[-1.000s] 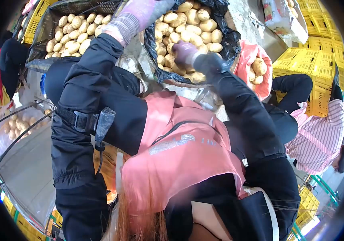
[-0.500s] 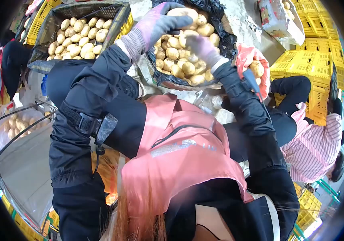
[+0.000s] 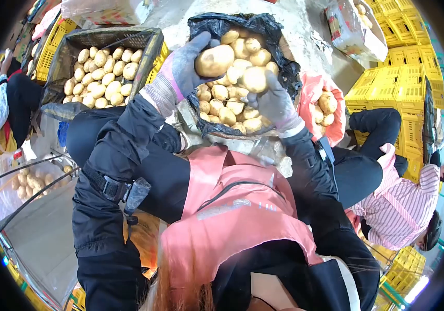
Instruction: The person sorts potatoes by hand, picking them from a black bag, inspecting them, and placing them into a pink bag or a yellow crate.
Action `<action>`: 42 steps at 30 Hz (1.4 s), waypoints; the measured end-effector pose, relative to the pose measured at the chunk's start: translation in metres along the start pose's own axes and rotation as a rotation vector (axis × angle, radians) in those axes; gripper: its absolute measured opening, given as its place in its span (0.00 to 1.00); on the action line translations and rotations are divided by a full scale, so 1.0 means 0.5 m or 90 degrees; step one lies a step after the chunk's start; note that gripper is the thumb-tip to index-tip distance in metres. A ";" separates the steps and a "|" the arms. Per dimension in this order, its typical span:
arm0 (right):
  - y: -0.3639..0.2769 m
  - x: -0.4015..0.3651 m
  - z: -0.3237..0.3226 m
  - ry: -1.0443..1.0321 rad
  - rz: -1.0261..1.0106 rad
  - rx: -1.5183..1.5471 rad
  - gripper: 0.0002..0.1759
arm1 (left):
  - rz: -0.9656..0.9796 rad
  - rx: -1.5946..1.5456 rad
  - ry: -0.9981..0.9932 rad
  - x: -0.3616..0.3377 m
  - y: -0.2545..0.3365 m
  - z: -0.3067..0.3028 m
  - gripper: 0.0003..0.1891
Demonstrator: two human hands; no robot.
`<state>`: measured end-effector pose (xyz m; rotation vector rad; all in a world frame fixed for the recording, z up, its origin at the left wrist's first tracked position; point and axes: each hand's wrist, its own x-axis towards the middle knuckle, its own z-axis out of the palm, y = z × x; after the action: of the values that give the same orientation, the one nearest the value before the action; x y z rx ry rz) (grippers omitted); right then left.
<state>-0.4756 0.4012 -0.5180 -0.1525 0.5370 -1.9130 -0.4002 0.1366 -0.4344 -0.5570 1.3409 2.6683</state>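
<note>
My left hand (image 3: pixel 184 65), in a grey and purple glove, holds a large potato (image 3: pixel 215 60) over the left part of a box lined with black plastic (image 3: pixel 235 20). Fingers of my gloved right hand (image 3: pixel 275 103) are wrapped round a second, pale potato (image 3: pixel 254 80) just right of it. Many potatoes (image 3: pixel 227 115) fill the box beneath both hands. The two held potatoes are apart.
A dark-lined crate (image 3: pixel 152 44) of potatoes stands at the left, a pink bag (image 3: pixel 306 96) of potatoes at the right. Yellow crates (image 3: pixel 400 85) are stacked beyond it. A person in a striped top (image 3: pixel 398 205) is at the right, another person (image 3: pixel 20 103) at the far left.
My left hand has come down and left with its potato. My right hand, blurred before, now holds a potato beside it. The view has shifted slightly.
</note>
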 end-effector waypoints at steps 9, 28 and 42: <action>0.018 -0.011 0.206 0.149 -0.343 -0.508 0.40 | -0.050 0.180 -0.268 -0.053 -0.040 0.070 0.31; 0.004 -0.040 0.054 0.424 -0.267 -0.400 0.19 | 0.110 -0.403 0.137 -0.037 0.036 -0.218 0.27; 0.199 0.107 -0.077 0.133 0.219 -1.361 0.14 | 0.429 0.417 0.033 -0.024 -0.025 -0.043 0.18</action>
<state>-0.4262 0.3337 -0.6028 -1.0734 2.2992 -0.2843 -0.3800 0.1281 -0.4510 -0.0919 2.6253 2.3543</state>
